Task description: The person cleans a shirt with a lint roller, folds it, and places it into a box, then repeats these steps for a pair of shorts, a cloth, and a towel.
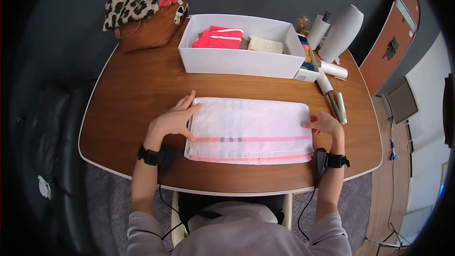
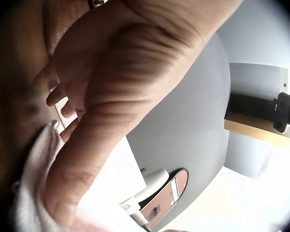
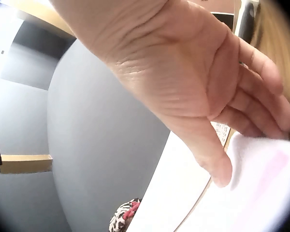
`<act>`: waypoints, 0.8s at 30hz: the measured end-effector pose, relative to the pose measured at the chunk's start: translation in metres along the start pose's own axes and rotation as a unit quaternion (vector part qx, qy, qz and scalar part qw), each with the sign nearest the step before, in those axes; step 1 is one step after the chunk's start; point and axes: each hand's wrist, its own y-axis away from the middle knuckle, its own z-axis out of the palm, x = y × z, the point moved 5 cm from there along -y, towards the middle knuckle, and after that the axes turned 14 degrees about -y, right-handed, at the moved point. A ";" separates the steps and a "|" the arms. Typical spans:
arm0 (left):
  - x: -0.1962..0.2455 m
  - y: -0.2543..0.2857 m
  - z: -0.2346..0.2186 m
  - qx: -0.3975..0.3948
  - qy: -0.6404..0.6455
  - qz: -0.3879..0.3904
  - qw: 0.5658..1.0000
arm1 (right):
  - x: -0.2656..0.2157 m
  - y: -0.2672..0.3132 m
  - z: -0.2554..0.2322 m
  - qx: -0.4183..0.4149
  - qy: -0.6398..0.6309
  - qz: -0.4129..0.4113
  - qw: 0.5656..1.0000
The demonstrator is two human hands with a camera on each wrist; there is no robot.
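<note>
A folded white towel (image 1: 265, 118) with pink, orange and grey-blue stripes lies flat on the wooden table, in front of the person. At its left edge is the left hand (image 1: 174, 119), fingers spread and stretched toward the far corner. The left wrist view shows that hand's thumb (image 2: 70, 193) against the towel's edge. Along the right edge is the right hand (image 1: 326, 124); its thumb lies over the towel. In the right wrist view, the right fingers (image 3: 261, 108) bend loosely beside the towel's edge, apart from the thumb.
Behind the towel stands a white box (image 1: 237, 64) with folded red cloth (image 1: 219, 39) and beige cloth (image 1: 265, 45). A brown bag (image 1: 147, 33) topped with animal-print fabric is at back left. A white vase (image 1: 342, 33), rolls and a lint roller (image 1: 327, 87) stand or lie at right.
</note>
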 end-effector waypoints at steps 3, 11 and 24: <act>0.008 -0.004 -0.004 0.044 0.015 0.056 0.997 | 0.001 -0.013 0.001 0.018 -0.043 -0.123 0.991; 0.044 0.006 -0.019 0.025 0.015 0.055 0.998 | 0.015 -0.010 -0.016 0.195 -0.043 -0.258 0.945; 0.041 -0.002 -0.014 0.038 0.100 0.044 0.993 | 0.052 0.001 -0.019 -0.038 -0.085 -0.024 0.995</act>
